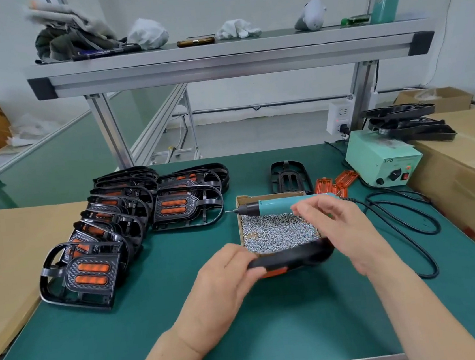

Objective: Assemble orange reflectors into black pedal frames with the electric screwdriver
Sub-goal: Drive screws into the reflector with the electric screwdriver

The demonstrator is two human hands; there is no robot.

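1. Left hand (220, 273) curls its fingers and thumb round the left end of a black pedal frame (293, 254). It holds the frame over the green table (147, 338), at the near edge of the box of screws (277, 230). The frame is smeared by motion, so its outline is hard to read.
2. Only a short strip of an orange reflector (274, 272) shows under the frame's near edge; the frame and the thumb hide the rest.
3. Right hand (342, 227) is blurred too, with its fingers loosely bent in front of the electric screwdriver (275, 206). It seems to hover there, but I cannot tell whether it grips the tool or touches it at all. Its palm covers the frame's right end.
4. Across the far part of the box lies the screwdriver, its bit poking left past the box wall. Its rear end is hidden behind the right hand, and the black cable (406, 219) comes out beyond the hand.
5. To the left, fitted pedals (91, 275) overlap in rows, so only the nearest one shows whole.
6. Beyond the box stand a bare frame (289, 178), loose reflectors (345, 178) partly hidden by the tool, and a mint power unit (382, 160).
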